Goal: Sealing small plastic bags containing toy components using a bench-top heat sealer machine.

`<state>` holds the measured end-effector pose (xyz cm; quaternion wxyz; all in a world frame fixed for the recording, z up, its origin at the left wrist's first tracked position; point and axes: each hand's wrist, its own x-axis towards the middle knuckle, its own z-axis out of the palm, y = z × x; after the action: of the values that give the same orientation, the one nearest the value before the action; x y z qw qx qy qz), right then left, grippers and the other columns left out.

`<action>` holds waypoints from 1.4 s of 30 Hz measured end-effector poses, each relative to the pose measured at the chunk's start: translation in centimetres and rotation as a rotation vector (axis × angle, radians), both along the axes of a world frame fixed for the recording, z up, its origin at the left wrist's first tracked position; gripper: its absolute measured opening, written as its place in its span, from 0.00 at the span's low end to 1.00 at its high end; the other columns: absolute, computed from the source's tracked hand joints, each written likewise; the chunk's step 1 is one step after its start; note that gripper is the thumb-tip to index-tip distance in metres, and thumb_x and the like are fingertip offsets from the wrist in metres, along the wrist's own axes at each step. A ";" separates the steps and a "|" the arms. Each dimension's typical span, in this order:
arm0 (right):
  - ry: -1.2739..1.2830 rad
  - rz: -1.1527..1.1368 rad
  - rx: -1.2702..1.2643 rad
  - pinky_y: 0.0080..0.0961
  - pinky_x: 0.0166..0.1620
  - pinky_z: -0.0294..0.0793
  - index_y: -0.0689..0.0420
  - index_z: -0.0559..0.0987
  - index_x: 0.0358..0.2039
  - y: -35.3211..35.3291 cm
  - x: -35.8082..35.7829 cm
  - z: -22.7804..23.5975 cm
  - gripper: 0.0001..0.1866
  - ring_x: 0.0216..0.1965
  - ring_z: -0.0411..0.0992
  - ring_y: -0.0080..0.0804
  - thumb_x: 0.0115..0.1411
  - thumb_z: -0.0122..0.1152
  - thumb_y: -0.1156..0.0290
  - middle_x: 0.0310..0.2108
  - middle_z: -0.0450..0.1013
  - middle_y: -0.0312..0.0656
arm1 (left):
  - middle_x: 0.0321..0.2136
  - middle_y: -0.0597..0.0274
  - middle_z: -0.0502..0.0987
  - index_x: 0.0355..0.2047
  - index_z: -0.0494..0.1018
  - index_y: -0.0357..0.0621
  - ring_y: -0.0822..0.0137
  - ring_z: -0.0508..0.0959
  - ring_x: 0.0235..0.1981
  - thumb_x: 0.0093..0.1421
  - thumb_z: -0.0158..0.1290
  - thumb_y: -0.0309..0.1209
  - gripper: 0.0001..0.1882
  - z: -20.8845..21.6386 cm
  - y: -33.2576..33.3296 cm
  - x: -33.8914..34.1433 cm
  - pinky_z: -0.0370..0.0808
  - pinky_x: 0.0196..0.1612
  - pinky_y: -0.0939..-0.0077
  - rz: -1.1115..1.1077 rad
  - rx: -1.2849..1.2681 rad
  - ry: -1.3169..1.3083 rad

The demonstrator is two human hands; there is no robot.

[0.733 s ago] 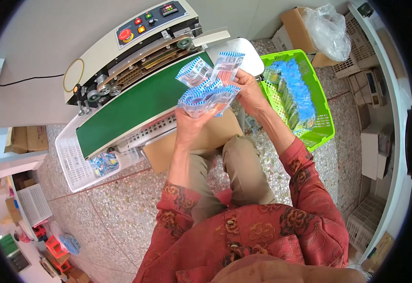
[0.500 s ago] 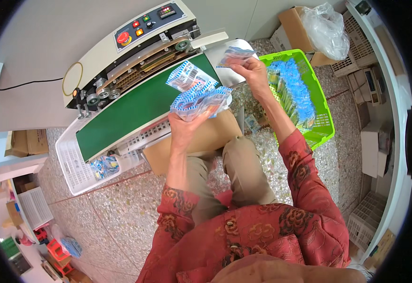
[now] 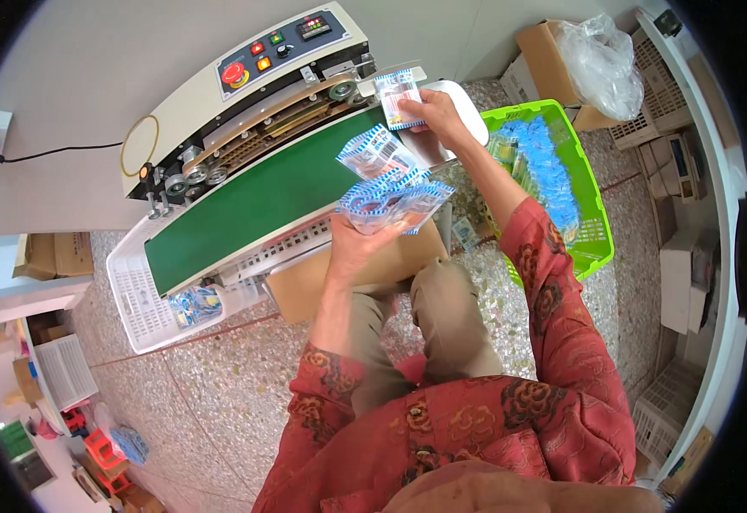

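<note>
My left hand grips several blue-and-white plastic pouches, bunched and fanned over the near edge of the green conveyor belt. One pouch in that bunch, with a barcode, sticks up higher than the others. Pinched in my right hand is a single small pouch, held upright by its side at the right end of the band sealer. The pouch's top edge is close to the sealer's metal infeed guide. The fingertips behind the pouches are partly hidden.
A bright green basket with many filled pouches stands on the right. Below the belt are a cardboard box and a white basket with pouches. Another carton with clear plastic stands at the back right. Shelving lines the right side.
My right hand has moved left and slightly down, turning its pouch upright toward the sealer's infeed end. My left hand and its bunch have shifted a little right and down.
</note>
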<state>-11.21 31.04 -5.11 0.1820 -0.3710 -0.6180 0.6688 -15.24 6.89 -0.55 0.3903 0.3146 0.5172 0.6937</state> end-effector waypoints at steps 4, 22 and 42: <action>0.013 0.017 -0.090 0.19 0.30 0.72 0.62 0.75 0.35 -0.6 -1.5 -0.4 0.14 0.27 0.71 0.22 0.50 0.59 0.67 0.28 0.73 0.39 | 0.38 0.61 0.72 0.42 0.67 0.36 0.71 0.73 0.39 0.40 0.59 0.18 0.26 0.0 -0.1 -0.2 0.70 0.44 0.75 -0.034 -0.027 -0.011; 0.173 0.091 -0.096 0.16 0.24 0.69 0.65 0.78 0.29 -2.5 -5.2 -2.1 0.10 0.21 0.70 0.20 0.47 0.62 0.71 0.24 0.74 0.39 | 0.34 0.63 0.75 0.37 0.71 0.36 0.74 0.74 0.35 0.42 0.60 0.21 0.19 0.5 0.3 -0.2 0.71 0.40 0.78 0.054 0.030 -0.035; 0.312 0.516 -0.097 0.17 0.39 0.68 0.59 0.73 0.42 -4.6 3.9 4.8 0.15 0.33 0.69 0.16 0.58 0.49 0.64 0.32 0.73 0.32 | 0.35 0.62 0.74 0.38 0.71 0.36 0.74 0.73 0.35 0.41 0.60 0.22 0.20 -0.1 0.9 -0.5 0.71 0.40 0.79 0.023 -0.044 0.033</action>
<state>-7.26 26.42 -0.33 0.0811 -0.1028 -0.6237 0.7706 -15.72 7.77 -0.60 0.3805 0.3116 0.5422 0.6812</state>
